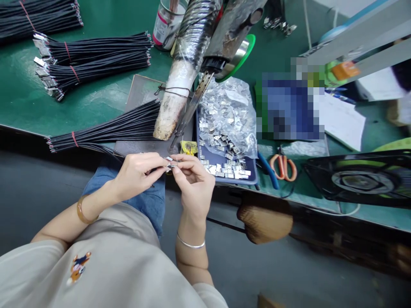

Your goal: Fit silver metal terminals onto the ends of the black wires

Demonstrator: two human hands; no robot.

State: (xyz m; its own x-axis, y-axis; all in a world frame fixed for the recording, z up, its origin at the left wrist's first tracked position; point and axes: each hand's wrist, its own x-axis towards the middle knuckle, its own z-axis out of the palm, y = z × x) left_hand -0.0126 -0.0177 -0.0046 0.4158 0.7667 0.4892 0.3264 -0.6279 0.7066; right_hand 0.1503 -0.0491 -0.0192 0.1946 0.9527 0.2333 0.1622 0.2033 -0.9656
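My left hand [138, 173] is closed in a pinch at the table's front edge, where black cable leads in from a banded bundle of black cables [112, 127]. Fingertip to fingertip with it, my right hand [195, 177] pinches a small metal connector [169, 166]; the fingers partly hide it. Just beyond the hands, a slotted metal tool [195, 105] slants down beside a plastic-wrapped tube [180, 85]. To the right of my right hand, a blue tray [253, 173] holds many loose metal connectors [229, 169] and a clear plastic bag [231, 107] of more.
Banded cable bundles [102, 49] with metal ends lie at the back left. A glass jar [163, 25] and a green-rimmed spool [247, 60] stand behind the tube. Orange-handled scissors [283, 167], a blue-handled tool [269, 170] and a black fan [362, 179] lie on the right.
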